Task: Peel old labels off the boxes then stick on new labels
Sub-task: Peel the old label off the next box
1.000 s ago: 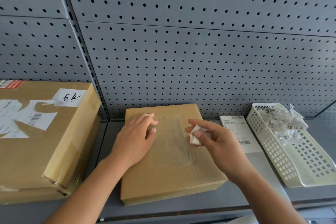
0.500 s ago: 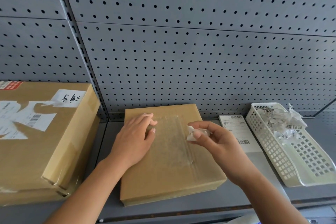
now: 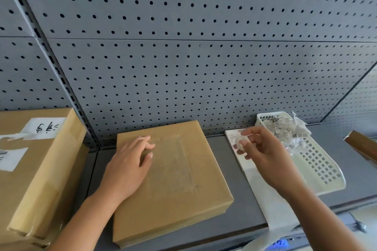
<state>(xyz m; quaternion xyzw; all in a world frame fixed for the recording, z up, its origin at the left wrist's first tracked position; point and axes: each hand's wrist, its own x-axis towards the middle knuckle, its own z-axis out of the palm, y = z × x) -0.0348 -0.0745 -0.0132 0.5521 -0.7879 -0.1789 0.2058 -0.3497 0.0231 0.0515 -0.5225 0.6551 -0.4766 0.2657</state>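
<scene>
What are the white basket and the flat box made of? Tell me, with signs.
White basket: seemingly moulded plastic, slightly glossy; even grid of square holes. Flat box: matt brown cardboard, by colour and folded edges; the shinier rectangle on top may be adhesive residue.

We see soft, even, fairly bright light; a faint shadow lies under the left hand (image 3: 128, 169) on the box (image 3: 183, 206). Motion blur smears the right hand (image 3: 265, 159) and its pinched label scrap (image 3: 239, 140). Wide-angle distortion bows the pegboard (image 3: 204, 71) seams near the edges.
</scene>
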